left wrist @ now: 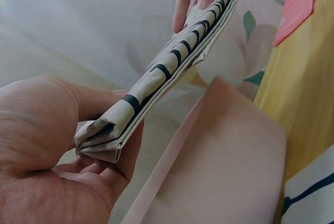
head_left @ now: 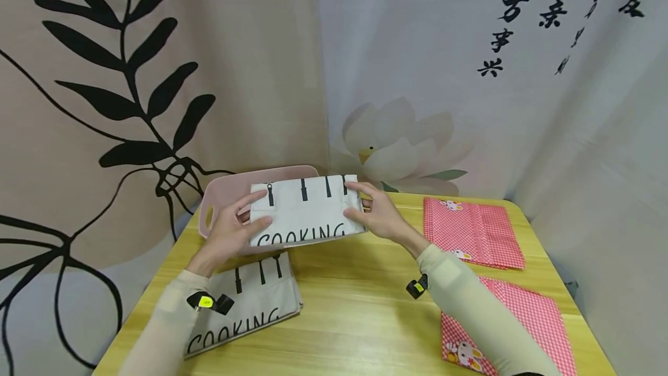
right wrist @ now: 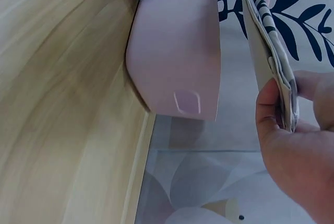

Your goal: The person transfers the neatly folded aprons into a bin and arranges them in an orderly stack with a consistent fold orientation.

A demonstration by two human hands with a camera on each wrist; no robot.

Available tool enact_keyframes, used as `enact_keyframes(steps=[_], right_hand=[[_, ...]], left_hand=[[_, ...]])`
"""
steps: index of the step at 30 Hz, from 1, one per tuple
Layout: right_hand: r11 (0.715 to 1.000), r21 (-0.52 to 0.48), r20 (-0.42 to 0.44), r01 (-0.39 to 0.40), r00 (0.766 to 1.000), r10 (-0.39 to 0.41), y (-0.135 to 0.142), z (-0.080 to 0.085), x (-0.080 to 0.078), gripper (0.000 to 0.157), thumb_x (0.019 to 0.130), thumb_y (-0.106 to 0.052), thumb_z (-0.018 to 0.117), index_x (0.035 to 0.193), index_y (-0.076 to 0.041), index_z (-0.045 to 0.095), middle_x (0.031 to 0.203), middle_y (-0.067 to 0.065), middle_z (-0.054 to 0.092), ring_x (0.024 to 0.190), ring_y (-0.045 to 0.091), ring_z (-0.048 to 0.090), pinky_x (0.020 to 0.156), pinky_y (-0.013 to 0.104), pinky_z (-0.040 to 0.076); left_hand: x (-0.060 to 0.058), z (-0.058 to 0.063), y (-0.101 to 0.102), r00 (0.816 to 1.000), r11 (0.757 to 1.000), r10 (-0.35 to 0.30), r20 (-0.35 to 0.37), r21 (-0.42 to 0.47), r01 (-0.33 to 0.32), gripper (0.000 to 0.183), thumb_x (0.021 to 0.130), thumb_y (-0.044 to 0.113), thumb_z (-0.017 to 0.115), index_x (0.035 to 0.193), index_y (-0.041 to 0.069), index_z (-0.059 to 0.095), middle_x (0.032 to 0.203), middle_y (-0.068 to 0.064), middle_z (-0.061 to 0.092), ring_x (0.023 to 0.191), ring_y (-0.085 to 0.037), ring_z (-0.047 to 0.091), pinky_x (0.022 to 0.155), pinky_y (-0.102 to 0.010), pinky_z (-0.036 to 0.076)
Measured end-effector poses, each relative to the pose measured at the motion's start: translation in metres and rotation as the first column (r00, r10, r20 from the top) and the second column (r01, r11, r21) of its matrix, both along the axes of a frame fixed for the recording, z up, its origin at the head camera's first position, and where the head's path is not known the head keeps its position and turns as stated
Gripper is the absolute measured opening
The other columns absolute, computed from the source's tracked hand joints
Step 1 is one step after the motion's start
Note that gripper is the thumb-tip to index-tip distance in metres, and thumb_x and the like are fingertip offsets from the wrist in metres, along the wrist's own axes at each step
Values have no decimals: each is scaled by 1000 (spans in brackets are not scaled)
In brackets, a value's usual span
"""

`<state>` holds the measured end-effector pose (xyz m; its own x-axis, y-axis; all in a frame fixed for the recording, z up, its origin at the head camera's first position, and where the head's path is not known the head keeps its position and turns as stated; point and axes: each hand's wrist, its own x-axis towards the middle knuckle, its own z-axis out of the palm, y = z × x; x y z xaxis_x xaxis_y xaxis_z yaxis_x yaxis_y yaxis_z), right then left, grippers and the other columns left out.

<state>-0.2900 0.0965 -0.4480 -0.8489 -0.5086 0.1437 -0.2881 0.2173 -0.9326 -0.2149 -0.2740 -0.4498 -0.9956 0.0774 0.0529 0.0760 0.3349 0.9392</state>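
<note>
A folded white cloth (head_left: 308,213) printed with black utensil shapes and the word COOKING is held up between my two hands, above the front part of a pink plastic basket (head_left: 229,193). My left hand (head_left: 229,231) pinches its left end, thumb on the printed face. At the other end my right hand (head_left: 383,213) grips the edge between thumb and fingers. Both wrist views show the cloth's layered folds (left wrist: 172,70) edge-on, with the thumb on one side and fingers on the other. A second folded COOKING cloth (head_left: 250,300) lies on the table, partly under my left forearm.
Two folded red-checked cloths with rabbit prints, one farther back (head_left: 469,231) and one nearer (head_left: 537,318), lie on the right of the yellow wood-grain table (head_left: 360,306). My right forearm passes over the nearer one. A printed curtain (head_left: 261,74) hangs behind the table.
</note>
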Motion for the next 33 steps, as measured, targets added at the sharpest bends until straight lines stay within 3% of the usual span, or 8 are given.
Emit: enact_keyframes(steps=[11, 15, 18, 19, 22, 25, 29, 33], right_hand=[[999, 42, -74, -28, 997, 31, -30, 17, -17, 66, 108, -11, 76, 169, -9, 51, 170, 17, 49, 144, 42, 69, 98, 37, 70], [998, 55, -71, -25, 997, 28, -44, 20, -23, 67, 108, -12, 77, 169, -11, 51, 175, 17, 46, 145, 45, 67, 100, 42, 70], [997, 67, -65, -26, 997, 30, -55, 21, -28, 67, 108, -12, 77, 170, -11, 51, 177, 18, 43, 148, 47, 64, 103, 45, 69], [997, 70, -61, -26, 998, 30, -58, 21, -29, 67, 108, -11, 77, 170, -11, 50, 178, 18, 42, 149, 47, 63, 104, 46, 69], [997, 78, -54, -24, 998, 29, -68, 20, -33, 67, 108, -10, 77, 170, -9, 50, 178, 20, 41, 152, 49, 60, 108, 49, 67], [994, 111, -66, -11, 998, 18, -77, 18, -38, 67, 108, -12, 77, 169, -9, 51, 179, 21, 41, 155, 49, 56, 115, 51, 63], [986, 167, -90, 18, 996, -3, -85, 17, -44, 66, 108, -17, 78, 169, -12, 53, 180, 19, 41, 160, 48, 52, 126, 54, 54], [978, 204, -104, 41, 994, -20, -91, 17, -50, 66, 107, -20, 79, 168, -13, 55, 180, 17, 44, 159, 46, 53, 129, 55, 52]], left_hand=[[-4, 11, -26, 1000, 1000, 23, -6, -20, -23, 71, 110, 22, 76, 174, 21, 46, 161, -21, 62, 114, 1, 73, 92, -17, 65], [-7, 16, -38, 999, 997, 38, -24, -64, -40, 72, 110, 29, 77, 174, 23, 46, 155, -20, 63, 105, 5, 69, 85, -15, 63], [-9, 18, -48, 998, 997, 56, -13, -61, -57, 72, 109, 30, 78, 174, 24, 47, 166, -20, 55, 106, -1, 70, 78, -19, 65], [-9, 18, -50, 998, 997, 56, -10, -58, -57, 72, 110, 30, 78, 174, 23, 46, 178, -17, 44, 117, -2, 71, 83, -18, 66], [-13, 18, -57, 998, 996, 68, -7, -65, -68, 73, 110, 29, 77, 175, 21, 45, 187, -16, 30, 127, -7, 69, 85, -16, 65], [-17, 15, -64, 997, 992, 78, -3, -99, -78, 74, 110, 32, 76, 176, 22, 43, 183, -18, 38, 130, -2, 66, 93, -11, 62], [-22, 11, -72, 996, 989, 89, 16, -116, -86, 75, 111, 32, 76, 176, 24, 42, 174, -20, 52, 121, 2, 69, 92, -11, 62], [-30, 9, -77, 994, 987, 103, 34, -131, -98, 75, 111, 33, 75, 177, 25, 40, 176, -20, 50, 137, -18, 69, 92, -8, 60]])
